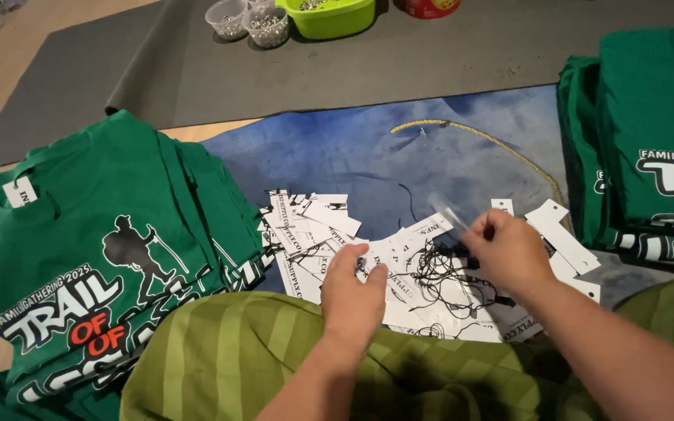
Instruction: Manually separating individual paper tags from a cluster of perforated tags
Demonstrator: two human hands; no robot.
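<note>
My left hand hovers low over a heap of white paper tags with its fingers curled; whether it pinches a tag or string I cannot tell. My right hand is raised a little above the heap and pinches a white tag, blurred by motion, between thumb and fingers. A tangle of thin black strings lies among the tags between both hands. The tags rest on a blue cloth.
A stack of folded green printed shirts lies at the left, another stack at the right. A grey mat spreads behind, bearing a lime-green bowl and two clear cups. A yellow cord curves across the cloth. Green-striped trousers fill the foreground.
</note>
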